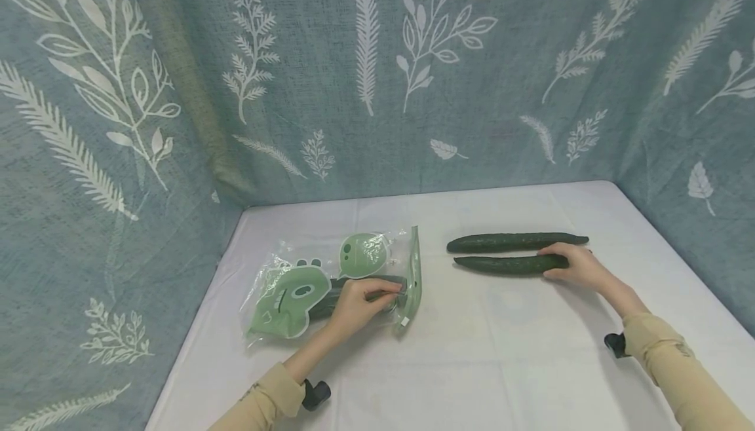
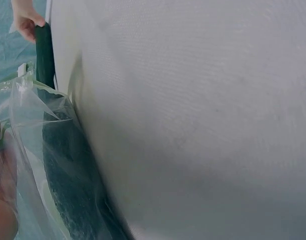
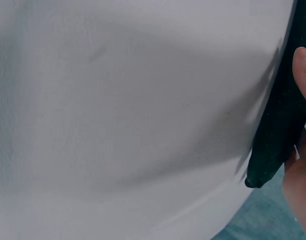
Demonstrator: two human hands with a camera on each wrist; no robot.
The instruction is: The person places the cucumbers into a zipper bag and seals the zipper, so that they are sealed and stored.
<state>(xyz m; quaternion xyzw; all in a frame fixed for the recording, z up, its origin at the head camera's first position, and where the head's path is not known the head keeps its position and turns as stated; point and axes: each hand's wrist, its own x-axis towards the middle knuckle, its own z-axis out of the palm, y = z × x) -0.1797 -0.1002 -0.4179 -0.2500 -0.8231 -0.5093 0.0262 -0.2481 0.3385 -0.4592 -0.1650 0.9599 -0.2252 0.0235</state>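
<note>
A clear plastic zip bag with green cartoon dinosaur prints lies on the left half of the table. Dark green cucumbers show through its plastic; how many is hard to tell. My left hand pinches the bag's film near its green-edged mouth on the right. Two loose cucumbers lie side by side to the right of the bag. My right hand grips the nearer cucumber by its right part, with the thumb along its side. The farther cucumber lies just behind it.
A white cloth covers the table. Blue-green curtains with white leaf prints hang behind it and at both sides. A small white slider sits at the near end of the bag's mouth.
</note>
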